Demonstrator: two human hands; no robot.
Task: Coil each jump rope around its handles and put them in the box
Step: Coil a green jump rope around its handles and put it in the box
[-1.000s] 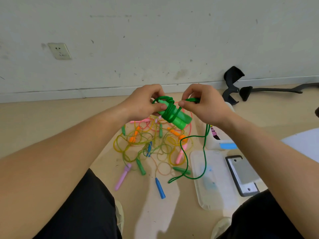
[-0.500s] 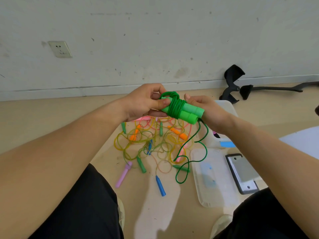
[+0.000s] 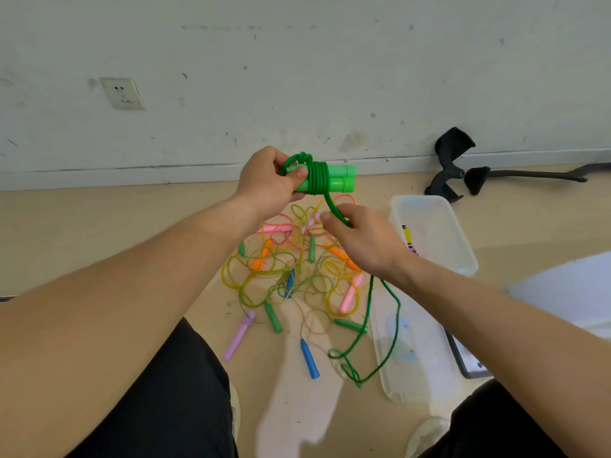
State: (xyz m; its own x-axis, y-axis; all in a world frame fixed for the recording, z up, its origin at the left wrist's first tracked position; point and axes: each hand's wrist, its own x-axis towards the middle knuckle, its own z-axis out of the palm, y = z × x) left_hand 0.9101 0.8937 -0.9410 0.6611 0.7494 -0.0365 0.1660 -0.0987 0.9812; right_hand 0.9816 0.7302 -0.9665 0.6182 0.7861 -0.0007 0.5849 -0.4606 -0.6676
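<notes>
Against the wall-side floor, the clear box sits beside a tangle of ropes. Above them the left hand grips the green handles, partly wound. The right hand pinches the loose green cord. Coiling looks unfinished, so next come further taut turns.
</notes>
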